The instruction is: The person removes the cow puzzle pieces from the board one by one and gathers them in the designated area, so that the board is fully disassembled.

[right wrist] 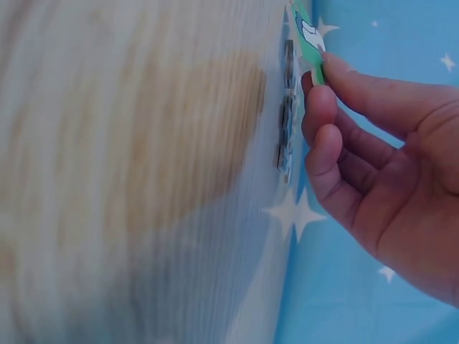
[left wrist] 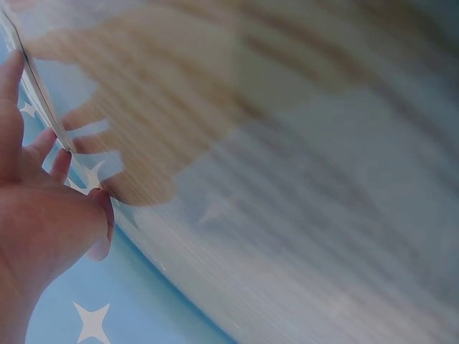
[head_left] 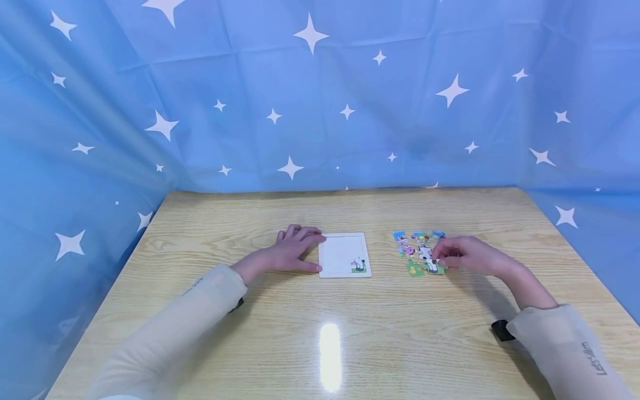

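A white square puzzle tray [head_left: 340, 256] lies on the table. One jigsaw piece [head_left: 358, 265], green with a white animal's legs, sits in its lower right corner. Spread along the tray's left side, my left hand [head_left: 295, 253] touches the edge with thumb and fingertips. To the right lies a cluster of loose jigsaw pieces [head_left: 409, 251] in bright colours. My right hand [head_left: 467, 255] is at that cluster's right side, partly covering it. Between thumb and forefinger it pinches a jigsaw piece [right wrist: 310, 39], green with white, tilted up off the others in the right wrist view.
The wooden table [head_left: 330, 311] carries both the tray and the loose pieces, with a strip of wood between them. A blue curtain [head_left: 320, 111] with white stars hangs behind the table and along its sides. A bright light reflection [head_left: 330, 355] shows near the front.
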The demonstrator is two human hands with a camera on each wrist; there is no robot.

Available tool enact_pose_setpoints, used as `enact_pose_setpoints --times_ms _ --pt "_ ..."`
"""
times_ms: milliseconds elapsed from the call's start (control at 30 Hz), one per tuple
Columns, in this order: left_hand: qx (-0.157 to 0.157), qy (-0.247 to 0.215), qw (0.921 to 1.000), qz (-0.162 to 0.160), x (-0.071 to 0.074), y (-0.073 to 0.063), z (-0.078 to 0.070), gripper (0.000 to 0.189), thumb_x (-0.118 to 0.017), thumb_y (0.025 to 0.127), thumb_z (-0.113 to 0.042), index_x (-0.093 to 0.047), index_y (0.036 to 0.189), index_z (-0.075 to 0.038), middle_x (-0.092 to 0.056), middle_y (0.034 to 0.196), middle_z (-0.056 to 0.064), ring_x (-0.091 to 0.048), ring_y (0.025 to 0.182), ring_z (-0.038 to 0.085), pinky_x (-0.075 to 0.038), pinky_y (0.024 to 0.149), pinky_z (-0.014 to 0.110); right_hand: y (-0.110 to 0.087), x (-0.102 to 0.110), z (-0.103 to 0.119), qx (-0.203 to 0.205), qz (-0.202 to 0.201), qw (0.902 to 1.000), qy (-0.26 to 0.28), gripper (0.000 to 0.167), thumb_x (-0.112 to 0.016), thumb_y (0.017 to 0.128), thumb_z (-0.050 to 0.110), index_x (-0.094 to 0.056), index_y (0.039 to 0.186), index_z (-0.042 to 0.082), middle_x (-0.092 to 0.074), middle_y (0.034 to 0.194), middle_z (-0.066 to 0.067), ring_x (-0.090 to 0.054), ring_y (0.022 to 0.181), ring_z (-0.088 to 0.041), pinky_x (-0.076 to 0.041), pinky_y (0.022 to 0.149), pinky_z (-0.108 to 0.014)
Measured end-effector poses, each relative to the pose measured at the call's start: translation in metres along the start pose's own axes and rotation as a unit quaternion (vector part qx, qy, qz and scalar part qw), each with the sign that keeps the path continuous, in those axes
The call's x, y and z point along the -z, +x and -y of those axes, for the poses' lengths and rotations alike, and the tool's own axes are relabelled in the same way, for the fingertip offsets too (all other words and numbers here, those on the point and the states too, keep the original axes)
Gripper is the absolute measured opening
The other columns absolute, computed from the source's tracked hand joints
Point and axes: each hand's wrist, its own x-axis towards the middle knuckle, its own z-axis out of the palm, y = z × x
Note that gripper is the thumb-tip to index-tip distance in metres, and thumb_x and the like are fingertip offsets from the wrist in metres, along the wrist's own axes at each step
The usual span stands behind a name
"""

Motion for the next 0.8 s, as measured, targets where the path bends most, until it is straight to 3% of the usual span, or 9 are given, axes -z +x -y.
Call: enact_pose_setpoints --times_ms 433,800 --pt "0.002 0.002 1.0 0.002 -0.0005 0.0004 0.0009 0.079 -0.073 0.106 -0.043 -0.04 0.17 -0.011 -0.03 0.176 0.015 -0.019 0.157 0.047 -0.025 0.113 0.062 -0.0007 -0.0016 -0.0078 -0.005 0.01 0.9999 0.01 0.011 -0.059 0.109 -0.006 -0.069 0.111 -0.003 -0.054 0.081 0.003 -0.049 0.069 -0.013 -0.043 0.065 -0.03" --pt "0.003 0.0 1.0 0.001 -0.0012 0.001 0.0013 0.079 -0.073 0.106 -0.043 -0.04 0.17 -0.011 -0.029 0.176 0.015 -0.018 0.158 0.047 -0.025 0.113 0.061 -0.0009 -0.002 0.0003 -0.031 -0.002 0.9995 -0.005 0.006 -0.065 0.106 -0.007 -0.07 0.106 -0.003 -0.066 0.091 -0.001 -0.055 0.073 -0.013 -0.05 0.067 -0.031"
